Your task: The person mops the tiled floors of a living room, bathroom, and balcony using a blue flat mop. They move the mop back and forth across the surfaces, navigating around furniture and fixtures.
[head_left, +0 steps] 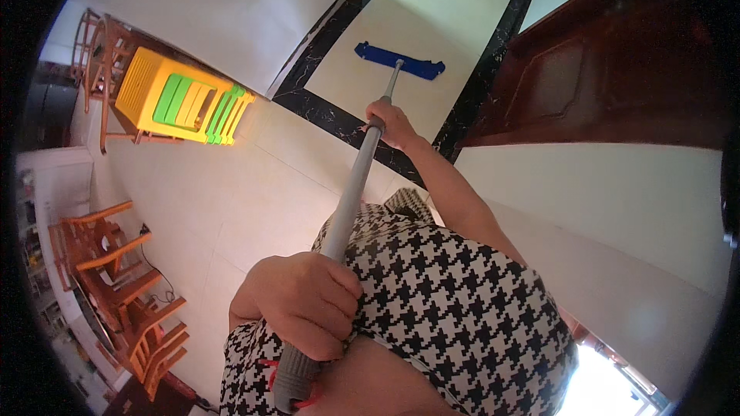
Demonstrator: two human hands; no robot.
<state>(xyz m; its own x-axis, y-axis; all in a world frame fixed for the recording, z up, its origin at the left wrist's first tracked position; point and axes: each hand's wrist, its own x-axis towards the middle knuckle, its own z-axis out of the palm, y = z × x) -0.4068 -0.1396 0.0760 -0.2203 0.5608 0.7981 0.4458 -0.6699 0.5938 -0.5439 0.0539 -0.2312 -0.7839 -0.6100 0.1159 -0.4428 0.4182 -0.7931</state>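
Note:
A flat mop with a blue head (401, 61) rests on the pale tiled floor ahead of me, near a black marble strip. Its long grey pole (351, 196) runs from the head back toward my body. My left hand (301, 304) is closed around the pole near its dark grip end, close to my black-and-white patterned clothing. My right hand (391, 122) grips the pole farther down, a short way above the mop head, with the arm stretched out.
A dark wooden door (617, 69) stands open at the right. A yellow and green plastic stool stack (185, 100) sits at the left by a wooden chair (100, 62). More orange wooden chairs (127, 293) stand at lower left, with a cable on the floor.

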